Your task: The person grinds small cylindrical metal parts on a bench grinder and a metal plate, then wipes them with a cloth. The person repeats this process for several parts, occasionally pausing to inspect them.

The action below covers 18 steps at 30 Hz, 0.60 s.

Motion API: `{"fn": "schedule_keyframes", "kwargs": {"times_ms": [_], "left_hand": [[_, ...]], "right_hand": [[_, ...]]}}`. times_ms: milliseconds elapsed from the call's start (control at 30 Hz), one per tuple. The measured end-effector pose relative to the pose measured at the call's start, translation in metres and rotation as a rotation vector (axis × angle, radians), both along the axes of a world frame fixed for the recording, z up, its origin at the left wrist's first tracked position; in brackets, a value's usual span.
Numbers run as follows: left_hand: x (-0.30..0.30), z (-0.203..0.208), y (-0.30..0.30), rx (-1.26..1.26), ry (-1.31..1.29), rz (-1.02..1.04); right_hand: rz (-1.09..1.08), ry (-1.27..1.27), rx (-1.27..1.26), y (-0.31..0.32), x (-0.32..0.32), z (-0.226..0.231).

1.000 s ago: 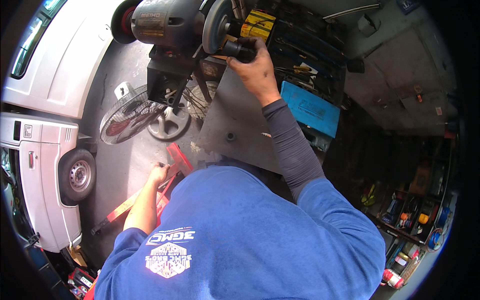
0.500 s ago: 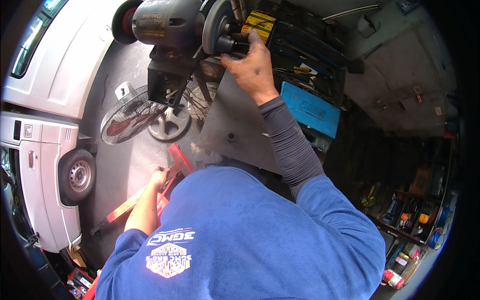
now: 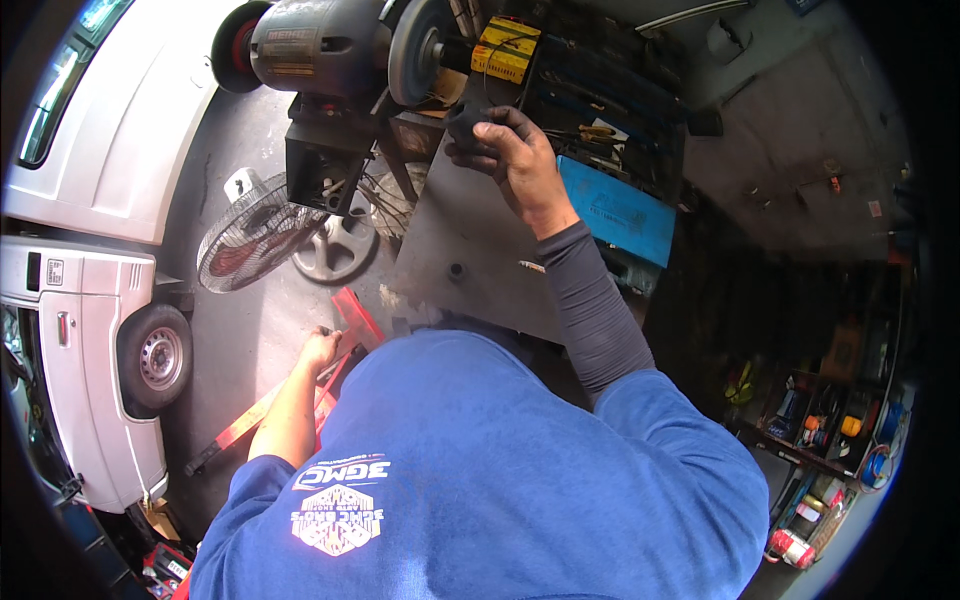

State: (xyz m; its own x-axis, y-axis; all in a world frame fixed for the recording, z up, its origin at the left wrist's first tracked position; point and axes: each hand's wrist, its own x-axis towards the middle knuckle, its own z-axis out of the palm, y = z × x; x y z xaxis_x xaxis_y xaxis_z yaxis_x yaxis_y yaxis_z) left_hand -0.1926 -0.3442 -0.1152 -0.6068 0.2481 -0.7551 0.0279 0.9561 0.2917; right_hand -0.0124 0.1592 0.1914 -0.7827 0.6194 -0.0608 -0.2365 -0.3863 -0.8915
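Observation:
My right hand (image 3: 527,172), in a dark sleeve, is closed round a short black cylinder (image 3: 466,122), which looks like an impact socket. It is held above the grey metal tabletop (image 3: 490,240), apart from the bench grinder (image 3: 312,48). The grinder's grey wheel (image 3: 414,52) is beyond and to the left of this hand. Lower left, my left hand (image 3: 320,347) is closed beside a red metal frame (image 3: 358,316); what its fingers hold, if anything, is too small to make out. A small dark ring-shaped piece (image 3: 457,271) rests on the tabletop.
Right of the tabletop lies a blue case (image 3: 617,210), with a yellow box (image 3: 506,50) and dark tools behind it. A grey fan (image 3: 245,235) is on the floor at left, near a white vehicle (image 3: 90,370). Shelves (image 3: 815,430) with tools stand at right.
My right hand has drawn back from the grinder wheel toward me, bringing the black socket with it and turning it. My left hand has hardly moved.

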Motion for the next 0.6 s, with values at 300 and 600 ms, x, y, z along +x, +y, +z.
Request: {"fn": "schedule_keyframes", "kwargs": {"times_ms": [300, 600], "left_hand": [[0.033, 0.066, 0.082, 0.223, 0.260, -0.269], [0.103, 0.140, 0.226, 0.480, 0.157, -0.520]], "right_hand": [[0.114, -1.021, 1.093, 0.012, 0.081, -0.125], [0.151, -1.064, 1.380, -0.007, 0.099, -0.170]]}}
